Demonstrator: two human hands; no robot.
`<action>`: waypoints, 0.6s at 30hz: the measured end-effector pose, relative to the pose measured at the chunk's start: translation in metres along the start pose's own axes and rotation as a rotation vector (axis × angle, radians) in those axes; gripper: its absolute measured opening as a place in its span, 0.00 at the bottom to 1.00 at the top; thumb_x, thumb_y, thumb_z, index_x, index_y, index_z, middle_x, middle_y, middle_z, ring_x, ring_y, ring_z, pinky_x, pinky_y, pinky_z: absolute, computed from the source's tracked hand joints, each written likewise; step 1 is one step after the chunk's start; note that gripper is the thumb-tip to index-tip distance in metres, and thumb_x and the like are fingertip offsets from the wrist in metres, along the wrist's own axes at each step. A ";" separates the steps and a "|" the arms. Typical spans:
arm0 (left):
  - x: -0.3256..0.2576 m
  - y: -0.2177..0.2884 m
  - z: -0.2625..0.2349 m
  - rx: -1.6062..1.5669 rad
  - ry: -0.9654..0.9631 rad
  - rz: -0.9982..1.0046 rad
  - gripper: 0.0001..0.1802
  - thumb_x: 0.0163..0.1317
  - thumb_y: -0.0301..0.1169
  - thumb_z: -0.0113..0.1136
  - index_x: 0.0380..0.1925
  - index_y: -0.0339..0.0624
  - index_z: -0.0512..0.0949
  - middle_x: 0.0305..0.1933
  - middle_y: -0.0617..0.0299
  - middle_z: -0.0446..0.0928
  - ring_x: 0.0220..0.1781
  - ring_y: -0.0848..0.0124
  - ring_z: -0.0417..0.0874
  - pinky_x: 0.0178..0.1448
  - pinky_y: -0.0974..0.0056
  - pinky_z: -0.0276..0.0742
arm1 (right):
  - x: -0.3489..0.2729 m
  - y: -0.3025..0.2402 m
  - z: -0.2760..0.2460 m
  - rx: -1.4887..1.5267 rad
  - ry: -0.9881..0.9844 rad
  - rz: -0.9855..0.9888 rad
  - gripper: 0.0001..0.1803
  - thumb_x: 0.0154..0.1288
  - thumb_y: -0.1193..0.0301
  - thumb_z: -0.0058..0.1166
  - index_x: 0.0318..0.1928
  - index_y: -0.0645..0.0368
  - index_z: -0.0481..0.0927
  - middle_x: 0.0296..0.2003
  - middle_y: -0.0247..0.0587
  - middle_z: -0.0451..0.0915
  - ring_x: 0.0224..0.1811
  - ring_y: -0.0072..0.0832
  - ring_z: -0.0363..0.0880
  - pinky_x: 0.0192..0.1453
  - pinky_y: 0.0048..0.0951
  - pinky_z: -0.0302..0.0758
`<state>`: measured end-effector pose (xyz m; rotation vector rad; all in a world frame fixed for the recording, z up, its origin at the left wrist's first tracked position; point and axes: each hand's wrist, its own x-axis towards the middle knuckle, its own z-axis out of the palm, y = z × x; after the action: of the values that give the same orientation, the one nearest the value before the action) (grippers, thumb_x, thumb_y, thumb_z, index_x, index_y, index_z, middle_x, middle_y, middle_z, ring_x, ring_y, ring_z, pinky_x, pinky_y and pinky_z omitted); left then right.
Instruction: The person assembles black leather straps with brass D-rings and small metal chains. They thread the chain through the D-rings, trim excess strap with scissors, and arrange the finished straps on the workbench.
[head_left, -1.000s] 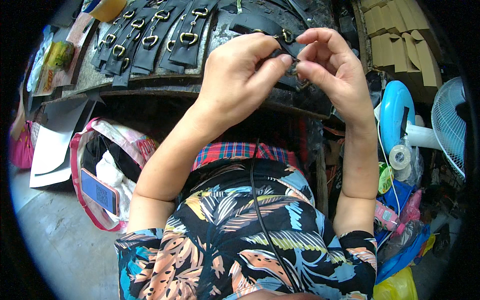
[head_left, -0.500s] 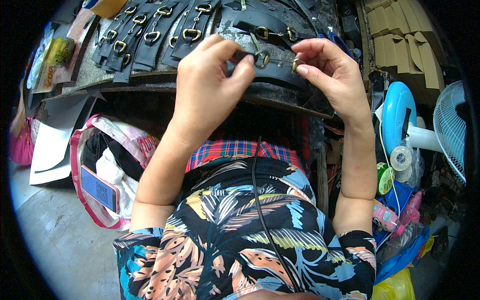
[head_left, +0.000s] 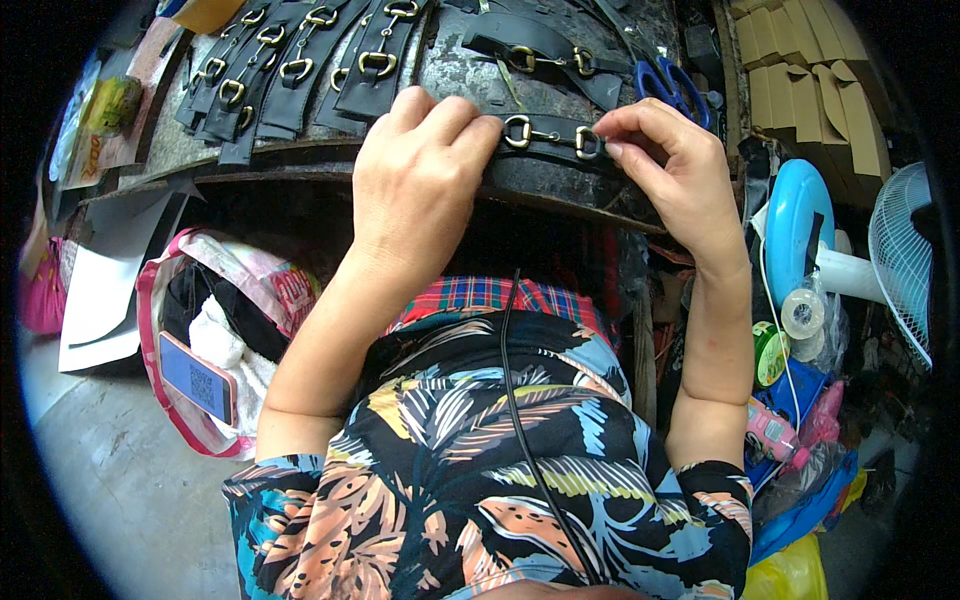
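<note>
Between my hands, at the near edge of the workbench, lies a black leather-look strap with a brass horsebit [head_left: 545, 136], two rings joined by a bar. My left hand [head_left: 418, 180] is closed over the strap's left end, its fingertips mostly hidden behind the knuckles. At the other end, my right hand [head_left: 672, 165] pinches the strap beside the right ring with thumb and forefinger. Just beyond lies another black strap with brass bit hardware [head_left: 535, 55]. Several similar straps [head_left: 300, 70] lie side by side, partly overlapping, to the left.
Blue-handled scissors [head_left: 672, 92] lie beyond my right hand. Brown cardboard boxes [head_left: 805, 85] stand at the far right, above a white-and-blue fan [head_left: 800, 235]. A pink-edged bag [head_left: 155, 330] with a phone [head_left: 197, 377] sits at the lower left.
The horsebit strap, held raised and partly bent before, now lies flatter and straighter between my hands. My left hand has turned knuckles-up, and my right hand has shifted slightly outward and down.
</note>
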<state>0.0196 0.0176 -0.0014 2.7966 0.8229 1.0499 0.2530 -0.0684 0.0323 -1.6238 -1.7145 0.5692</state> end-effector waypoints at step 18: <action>0.041 0.008 -0.008 -0.773 0.001 -0.163 0.12 0.62 0.20 0.71 0.45 0.35 0.85 0.39 0.62 0.86 0.35 0.77 0.83 0.39 0.72 0.77 | 0.017 -0.020 0.000 0.590 0.132 -0.296 0.15 0.70 0.81 0.59 0.56 0.64 0.79 0.52 0.43 0.83 0.57 0.30 0.82 0.64 0.30 0.77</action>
<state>0.0444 0.0305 0.0309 2.0457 0.4822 1.0475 0.2401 -0.0537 0.0503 -0.9527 -1.4681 0.7175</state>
